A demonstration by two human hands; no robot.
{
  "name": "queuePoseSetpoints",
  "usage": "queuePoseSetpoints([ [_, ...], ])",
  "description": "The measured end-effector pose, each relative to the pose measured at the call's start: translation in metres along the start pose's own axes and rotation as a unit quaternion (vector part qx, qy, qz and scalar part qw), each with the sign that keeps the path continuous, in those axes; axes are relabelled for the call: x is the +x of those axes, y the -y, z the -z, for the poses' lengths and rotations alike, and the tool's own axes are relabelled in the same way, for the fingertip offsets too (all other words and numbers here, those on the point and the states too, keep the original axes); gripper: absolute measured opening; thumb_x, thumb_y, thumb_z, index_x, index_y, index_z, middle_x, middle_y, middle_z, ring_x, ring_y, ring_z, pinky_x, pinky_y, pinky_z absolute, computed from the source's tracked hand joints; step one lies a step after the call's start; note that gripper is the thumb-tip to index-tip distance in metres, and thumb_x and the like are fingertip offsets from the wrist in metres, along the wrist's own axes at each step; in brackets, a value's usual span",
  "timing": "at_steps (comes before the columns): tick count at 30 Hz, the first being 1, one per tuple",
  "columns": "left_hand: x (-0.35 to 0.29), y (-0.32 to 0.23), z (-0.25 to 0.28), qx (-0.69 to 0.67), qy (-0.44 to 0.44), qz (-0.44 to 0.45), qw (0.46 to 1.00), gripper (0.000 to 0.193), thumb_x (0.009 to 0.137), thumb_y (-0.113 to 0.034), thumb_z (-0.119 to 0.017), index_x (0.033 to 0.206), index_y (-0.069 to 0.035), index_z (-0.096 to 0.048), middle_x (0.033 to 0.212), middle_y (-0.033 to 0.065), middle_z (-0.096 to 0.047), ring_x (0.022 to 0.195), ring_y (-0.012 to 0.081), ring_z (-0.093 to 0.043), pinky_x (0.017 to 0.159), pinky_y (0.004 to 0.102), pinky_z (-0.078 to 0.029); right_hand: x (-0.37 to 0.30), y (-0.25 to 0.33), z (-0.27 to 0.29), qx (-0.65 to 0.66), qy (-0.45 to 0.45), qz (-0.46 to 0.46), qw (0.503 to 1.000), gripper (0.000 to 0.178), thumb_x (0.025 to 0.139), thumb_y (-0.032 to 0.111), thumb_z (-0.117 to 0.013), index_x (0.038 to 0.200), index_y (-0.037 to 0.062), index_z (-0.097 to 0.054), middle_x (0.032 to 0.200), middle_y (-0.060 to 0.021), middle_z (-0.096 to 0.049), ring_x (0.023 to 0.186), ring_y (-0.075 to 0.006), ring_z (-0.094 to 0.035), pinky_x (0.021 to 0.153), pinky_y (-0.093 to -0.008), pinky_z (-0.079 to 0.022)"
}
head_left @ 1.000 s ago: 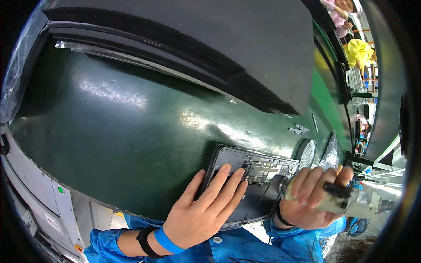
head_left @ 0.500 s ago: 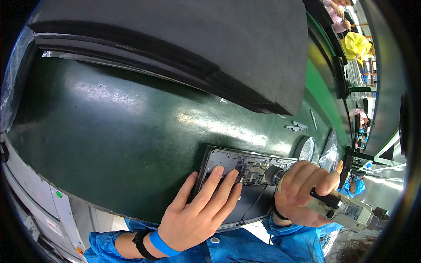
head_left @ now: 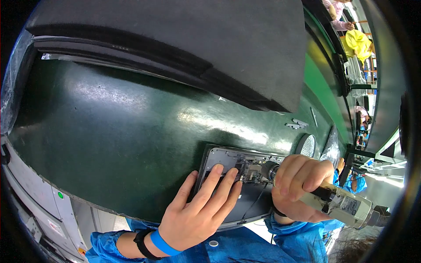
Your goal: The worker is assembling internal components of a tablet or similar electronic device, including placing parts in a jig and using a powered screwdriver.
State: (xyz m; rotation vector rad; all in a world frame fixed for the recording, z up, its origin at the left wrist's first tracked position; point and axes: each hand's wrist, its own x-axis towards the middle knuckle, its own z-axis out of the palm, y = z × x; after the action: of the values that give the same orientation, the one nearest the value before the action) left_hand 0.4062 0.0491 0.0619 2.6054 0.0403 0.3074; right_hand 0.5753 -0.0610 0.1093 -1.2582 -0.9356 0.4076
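Via head view I note right hand (head_left: 302,186) gripping a power screwdriver (head_left: 351,207), nose at opened laptop (head_left: 254,201); left hand (head_left: 197,215) spread flat on same laptop.

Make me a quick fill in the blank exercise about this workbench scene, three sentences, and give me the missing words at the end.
1. The ____ hand grips the power tool.
2. The left hand lies on the opened electronic device, and the wristband nearer that hand is coloured ____.
3. The tabletop under the device is ____ in colour.

Missing words: right; blue; green.
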Motion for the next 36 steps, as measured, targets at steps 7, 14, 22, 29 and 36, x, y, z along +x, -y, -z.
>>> queuePoseSetpoints([
  [7, 0.001, -0.001, 0.0, -0.003, -0.002, -0.001, 1.0, 0.032, 0.082, -0.026, -0.064, 0.113, -0.019, -0.071, 0.134, 0.005, -0.058, 0.132, 0.0296, -0.045, 0.097, 0.0452, -0.049, -0.003, 0.001, -0.005, -0.029, -0.04, 0.007, 0.999, 0.061, 0.086, 0.069, -0.055, 0.086, 0.0086, -0.049, 0.056, 0.0012, -0.051, 0.047, -0.0126, -0.05, 0.045, -0.0261, -0.041],
  [14, 0.0, -0.001, 0.0, 0.002, 0.002, 0.001, 1.0, 0.034, 0.081, -0.027, -0.065, 0.115, -0.019, -0.07, 0.136, 0.0057, -0.056, 0.133, 0.03, -0.044, 0.099, 0.0459, -0.048, 0.0, -0.002, -0.005, -0.028, -0.032, 0.014, 0.999, 0.065, 0.084, 0.073, -0.056, 0.085, 0.0078, -0.049, 0.055, 0.0001, -0.052, 0.045, -0.0147, -0.05, 0.044, -0.027, -0.041],
  [22, -0.001, -0.004, -0.001, 0.004, 0.016, -0.004, 1.0, 0.041, 0.079, -0.029, -0.07, 0.118, -0.018, -0.069, 0.143, 0.0075, -0.05, 0.136, 0.0329, -0.039, 0.1, 0.048, -0.047, 0.002, 0.009, -0.002, 0.066, -0.116, -0.042, 0.99, 0.074, 0.085, 0.074, -0.052, 0.103, 0.0015, -0.054, 0.063, -0.0034, -0.056, 0.051, -0.018, -0.053, 0.044, -0.0279, -0.041],
  [29, 0.002, -0.002, 0.005, 0.041, 0.046, -0.021, 0.998, 0.048, 0.076, -0.034, -0.071, 0.122, -0.021, -0.068, 0.143, 0.0092, -0.049, 0.134, 0.0372, -0.039, 0.099, 0.0515, -0.046, -0.011, 0.039, 0.044, 0.017, -0.105, 0.053, 0.993, 0.061, 0.091, 0.068, -0.047, 0.095, 0.0072, -0.05, 0.06, -0.002, -0.051, 0.052, -0.0133, -0.05, 0.046, -0.0274, -0.042],
  [36, 0.018, -0.013, 0.014, 0.046, 0.099, 0.003, 0.994, 0.053, 0.075, -0.041, -0.073, 0.127, -0.033, -0.064, 0.148, 0.0051, -0.044, 0.137, 0.0391, -0.033, 0.105, 0.0644, -0.033, -0.02, 0.041, 0.042, 0.063, -0.221, 0.017, 0.973, 0.066, 0.09, 0.067, -0.051, 0.112, 0.0054, -0.048, 0.062, -0.0068, -0.055, 0.053, -0.0212, -0.053, 0.05, -0.0342, -0.046],
])
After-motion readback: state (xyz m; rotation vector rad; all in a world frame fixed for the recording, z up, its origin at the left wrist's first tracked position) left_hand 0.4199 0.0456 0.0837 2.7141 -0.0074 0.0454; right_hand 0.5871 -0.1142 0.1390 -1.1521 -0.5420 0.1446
